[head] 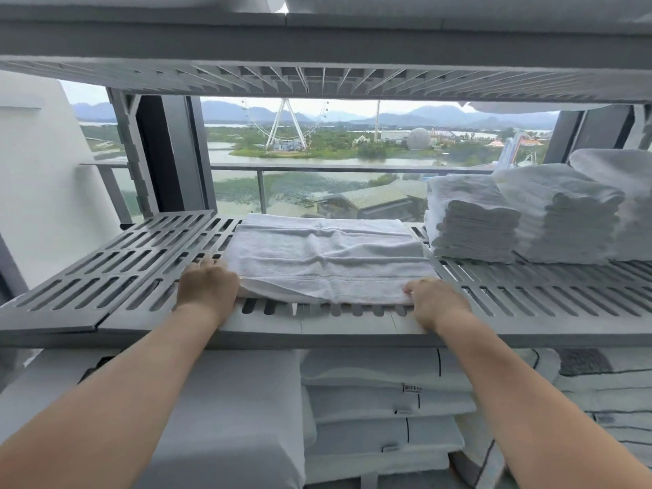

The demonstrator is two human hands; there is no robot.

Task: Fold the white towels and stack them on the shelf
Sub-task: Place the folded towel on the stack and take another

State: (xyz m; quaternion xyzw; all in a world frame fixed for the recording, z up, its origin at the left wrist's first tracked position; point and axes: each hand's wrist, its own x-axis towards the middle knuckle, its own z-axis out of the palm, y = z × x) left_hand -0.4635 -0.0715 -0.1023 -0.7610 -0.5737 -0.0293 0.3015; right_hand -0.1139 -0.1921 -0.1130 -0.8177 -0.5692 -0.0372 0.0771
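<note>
A folded white towel [324,257] lies flat on the grey slatted shelf [529,298], in the middle. My left hand [206,289] holds the towel's near left corner, with its fingers curled under the edge. At the near right corner my right hand [435,301] grips the edge, thumb on top of the cloth. Both forearms reach in from below. Stacks of folded white towels [472,220] stand on the same shelf at the right.
A second towel stack [561,213] stands further right. An upper slatted shelf [317,47] hangs close overhead. Folded white linens [381,400] fill the shelf below. Behind the rack is a window onto a balcony railing.
</note>
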